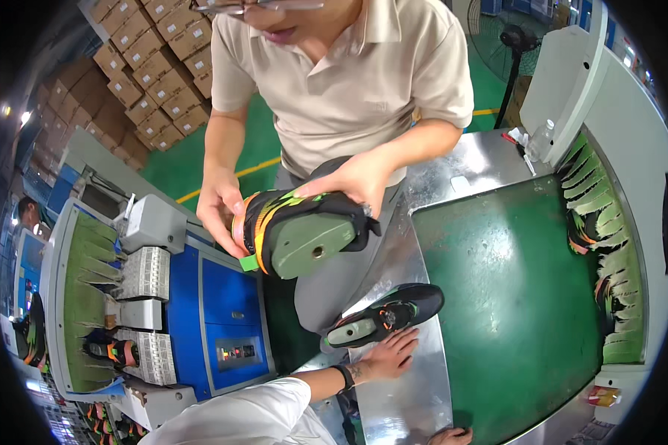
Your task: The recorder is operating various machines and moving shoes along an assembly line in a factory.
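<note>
My left hand (390,356), with a black band at the wrist, rests on the metal ledge with its fingers stretched out and nothing in them. Just beyond it lies a black shoe (401,308) with orange and green marks and a pale green last (351,333) in its opening. My right hand (450,436) shows only in part at the lower edge, fingers laid on the ledge beside the green belt. Across from me, a co-worker's two hands (352,178) hold another black, orange and green shoe (274,215), its green last (312,245) facing me.
The green conveyor belt (508,297) runs on my right into a machine with green fringe (620,297), where shoes show. At left stands a blue machine (234,297) with a fringed opening and a shoe (111,352). A bottle (542,141) and stacked cartons (156,67) stand farther back.
</note>
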Demonstrator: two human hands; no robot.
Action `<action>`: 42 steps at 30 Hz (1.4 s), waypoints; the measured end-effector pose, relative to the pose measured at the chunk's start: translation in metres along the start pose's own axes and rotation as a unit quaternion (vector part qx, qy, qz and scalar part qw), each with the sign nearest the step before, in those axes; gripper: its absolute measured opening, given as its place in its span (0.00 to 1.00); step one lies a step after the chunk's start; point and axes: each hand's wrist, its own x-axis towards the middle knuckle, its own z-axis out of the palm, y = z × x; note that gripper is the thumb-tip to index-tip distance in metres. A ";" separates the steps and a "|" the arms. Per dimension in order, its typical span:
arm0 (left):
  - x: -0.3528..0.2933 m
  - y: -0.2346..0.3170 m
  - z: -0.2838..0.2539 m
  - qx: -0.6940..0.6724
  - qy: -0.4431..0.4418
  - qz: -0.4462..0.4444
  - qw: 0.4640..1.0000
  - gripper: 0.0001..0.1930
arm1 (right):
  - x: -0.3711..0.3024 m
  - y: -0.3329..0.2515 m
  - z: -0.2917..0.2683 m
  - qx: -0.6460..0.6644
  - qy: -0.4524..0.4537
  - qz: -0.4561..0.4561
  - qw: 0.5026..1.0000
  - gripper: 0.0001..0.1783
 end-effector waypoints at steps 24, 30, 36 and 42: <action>0.003 0.003 -0.005 0.002 -0.016 0.016 1.000 0.25 | 0.004 0.021 0.018 -0.030 0.057 -0.095 0.993 0.13; 0.005 0.004 -0.006 -0.005 -0.011 0.025 1.000 0.25 | 0.007 0.003 0.012 -0.005 0.064 -0.086 0.994 0.12; 0.010 0.007 -0.009 -0.001 -0.027 0.029 0.999 0.24 | 0.007 0.017 0.010 -0.005 0.086 -0.066 0.994 0.12; 0.011 0.009 -0.007 0.008 -0.028 0.016 0.999 0.24 | 0.009 0.025 0.013 0.020 0.005 0.010 1.000 0.13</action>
